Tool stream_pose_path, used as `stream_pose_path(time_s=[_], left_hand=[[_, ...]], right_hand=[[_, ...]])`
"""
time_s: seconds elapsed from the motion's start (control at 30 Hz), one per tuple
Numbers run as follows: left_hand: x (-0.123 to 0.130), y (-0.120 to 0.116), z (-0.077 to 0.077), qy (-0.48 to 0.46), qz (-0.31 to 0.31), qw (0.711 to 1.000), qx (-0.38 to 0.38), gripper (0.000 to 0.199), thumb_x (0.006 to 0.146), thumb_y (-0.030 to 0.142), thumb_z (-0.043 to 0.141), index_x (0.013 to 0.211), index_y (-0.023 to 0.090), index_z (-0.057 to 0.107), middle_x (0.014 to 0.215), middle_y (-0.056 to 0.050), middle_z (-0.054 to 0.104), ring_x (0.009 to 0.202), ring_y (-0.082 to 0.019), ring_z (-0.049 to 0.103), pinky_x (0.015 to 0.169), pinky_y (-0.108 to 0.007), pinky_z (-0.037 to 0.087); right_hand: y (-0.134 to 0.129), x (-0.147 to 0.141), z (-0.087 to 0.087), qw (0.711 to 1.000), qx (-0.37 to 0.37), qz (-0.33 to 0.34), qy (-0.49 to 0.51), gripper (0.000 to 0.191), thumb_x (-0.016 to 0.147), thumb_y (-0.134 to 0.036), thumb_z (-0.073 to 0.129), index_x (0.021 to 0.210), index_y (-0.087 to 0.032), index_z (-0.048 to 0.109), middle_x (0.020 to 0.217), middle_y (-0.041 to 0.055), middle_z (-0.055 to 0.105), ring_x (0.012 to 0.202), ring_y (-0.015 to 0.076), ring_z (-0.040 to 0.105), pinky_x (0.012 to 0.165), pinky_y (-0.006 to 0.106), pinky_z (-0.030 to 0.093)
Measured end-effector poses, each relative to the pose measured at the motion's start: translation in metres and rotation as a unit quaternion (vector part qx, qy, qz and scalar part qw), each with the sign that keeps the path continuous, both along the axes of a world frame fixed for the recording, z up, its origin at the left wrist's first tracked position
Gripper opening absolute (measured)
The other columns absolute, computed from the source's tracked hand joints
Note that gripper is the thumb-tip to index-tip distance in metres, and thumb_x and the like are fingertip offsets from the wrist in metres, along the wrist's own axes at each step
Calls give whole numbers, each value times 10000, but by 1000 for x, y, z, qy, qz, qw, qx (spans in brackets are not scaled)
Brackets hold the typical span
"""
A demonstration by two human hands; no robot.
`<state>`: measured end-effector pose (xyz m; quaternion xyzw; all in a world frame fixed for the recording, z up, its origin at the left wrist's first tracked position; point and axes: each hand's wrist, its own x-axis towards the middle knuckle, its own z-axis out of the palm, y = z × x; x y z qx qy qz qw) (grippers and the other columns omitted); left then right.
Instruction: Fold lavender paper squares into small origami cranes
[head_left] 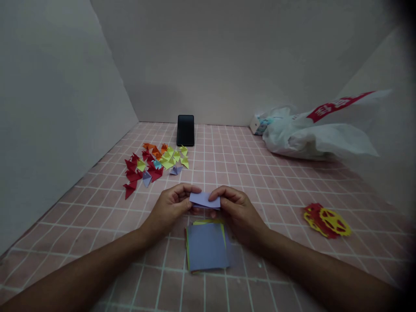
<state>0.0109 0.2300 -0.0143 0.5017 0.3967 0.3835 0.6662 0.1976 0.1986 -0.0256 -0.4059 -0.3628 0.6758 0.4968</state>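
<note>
A folded lavender paper (pixel 204 199) is held up between my two hands, just above and behind a stack of square papers (pixel 208 249) with a blue-lavender sheet on top and yellow edges showing. My left hand (pixel 173 206) pinches the paper's left end between thumb and fingers. At the right end, my right hand (pixel 238 212) grips it the same way, one finger lying on its upper face. Some fingertips show beneath the paper; the rest are hidden.
Small folded paper birds (pixel 156 160) in red, orange, yellow, blue and lavender lie at the back left. Behind them a black phone (pixel 185 130) leans near the wall. A white plastic bag (pixel 302 138) and small box (pixel 257 125) sit back right; red and yellow cutouts (pixel 326 221) lie right.
</note>
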Motion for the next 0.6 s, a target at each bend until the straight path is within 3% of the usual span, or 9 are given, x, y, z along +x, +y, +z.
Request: stream_pose_path(time_s=[0.2, 0.6], left_hand=[[1, -3, 9, 29, 25, 999, 5, 171, 694, 240, 721, 840, 152, 721, 793, -21, 731, 709, -154, 693, 706, -298, 590], [0, -6, 9, 65, 19, 995, 78, 95, 721, 222, 634, 753, 169, 706, 751, -16, 695, 703, -158, 664, 688, -290, 570]], right_hand=[[-1, 1, -1, 1000, 6, 13, 15, 15, 743, -185, 632, 747, -199, 628, 558, -14, 631, 551, 119, 558, 574, 230, 397], [-2, 1, 3, 999, 30, -1, -17, 47, 710, -160, 584, 685, -200, 580, 554, -34, 545, 529, 113, 481, 541, 239, 327]])
